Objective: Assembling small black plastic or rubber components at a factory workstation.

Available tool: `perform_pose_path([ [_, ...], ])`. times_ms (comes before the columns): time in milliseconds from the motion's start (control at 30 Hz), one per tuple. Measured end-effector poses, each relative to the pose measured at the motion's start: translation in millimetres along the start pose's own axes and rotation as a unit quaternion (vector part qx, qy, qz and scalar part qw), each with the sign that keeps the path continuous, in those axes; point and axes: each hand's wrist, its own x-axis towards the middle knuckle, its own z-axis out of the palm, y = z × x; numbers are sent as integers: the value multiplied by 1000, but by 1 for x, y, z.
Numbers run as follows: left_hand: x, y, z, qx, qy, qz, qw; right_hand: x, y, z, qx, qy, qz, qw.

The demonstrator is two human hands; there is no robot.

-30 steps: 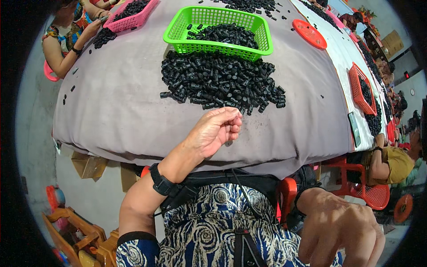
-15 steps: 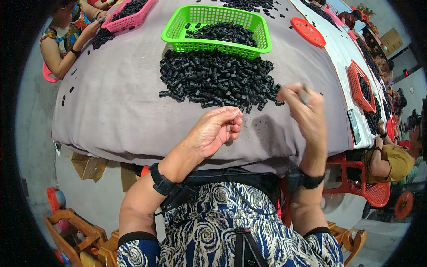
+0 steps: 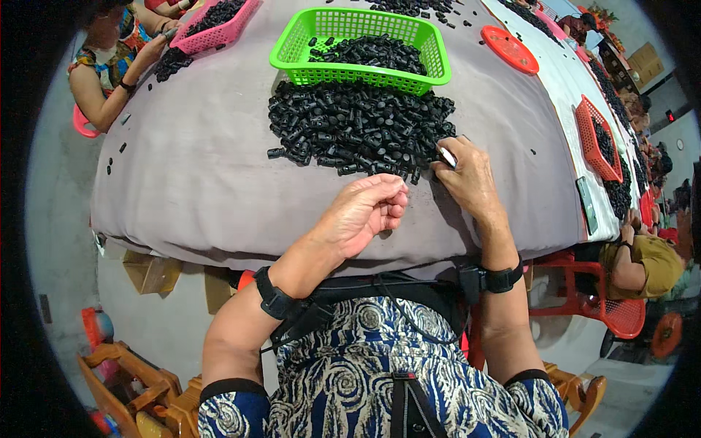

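Head view, bench: grey cloth-covered bench (image 3: 182, 182), bearing a loose pile of small black cylindrical parts (image 3: 358, 128).
Bright green perforated plastic basket (image 3: 361, 79): behind the pile, partly filled with similar parts.
Left hand (image 3: 370, 207): before the pile, fingers curled, thumb against forefinger; contents unclear.
Right hand (image 3: 469, 174): at pile's right edge, fingers pinching a small slim whitish object (image 3: 447, 157).

The grey cloth-covered tabletop (image 3: 197, 168) reads to me as matt fabric, creased along its near edge. The small black cylindrical pieces (image 3: 358, 128) look plastic, smooth, faintly shiny. I note the green rectangular latticed basket (image 3: 365, 76): glossy plastic. The brown angular frame (image 3: 150, 367) appears to be wood, smooth, varnished.
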Motion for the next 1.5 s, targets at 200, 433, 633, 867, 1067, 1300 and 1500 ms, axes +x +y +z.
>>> perform_pose_path([
  [200,-1,0,1,20,22,49,998,-5,-29,-3,295,-66,77,950],
  [433,-3,3,12,-17,3,74,997,-12,-59,1,557,-113,197,799],
  [633,0,1,8,-23,-15,92,995,-13,-52,10,559,-92,189,802],
  [867,-5,5,13,-13,7,80,997,-13,-49,8,571,-75,193,794],
  [1067,-4,5,11,-12,0,99,995,-11,-49,8,487,-56,65,869],
  [1300,-4,5,8,9,5,84,996,-11,-46,4,447,-94,67,887],
  [1500,-2,6,6,-18,-3,59,998,-12,-43,6,478,-95,100,868],
])
